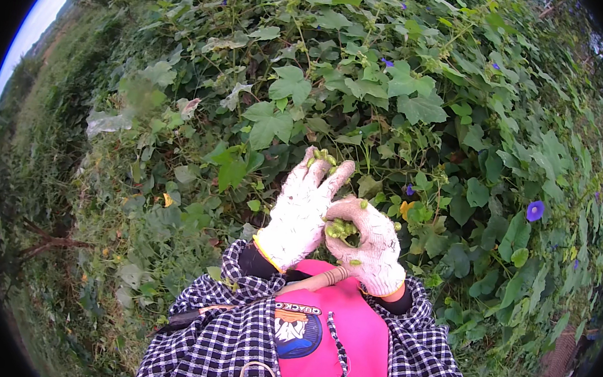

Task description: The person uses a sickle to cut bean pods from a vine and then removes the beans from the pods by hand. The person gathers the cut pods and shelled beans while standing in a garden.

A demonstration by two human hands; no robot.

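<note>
My left hand point(305, 210), in a pale knit glove with a yellow cuff edge, is raised with its fingers apart. Several green burrs point(324, 157) cling around its fingertips. Beside it, my right hand point(374, 242) wears a matching glove and curls into a ring. A cluster of green burrs point(342, 229) sits inside the curled fingers, and single burrs stick to the back of the glove. The two gloves touch or nearly touch. Below them, a wooden tool handle point(320, 281) lies slantwise across my chest, its far part running under my left sleeve.
Dense climbing vines with broad leaves point(269, 125) rise in front of me. A purple morning glory flower point(535, 210) shows at the right. Bare branches point(50, 242) stick out at the left, and a torn clear plastic sheet point(107, 121) hangs on the foliage.
</note>
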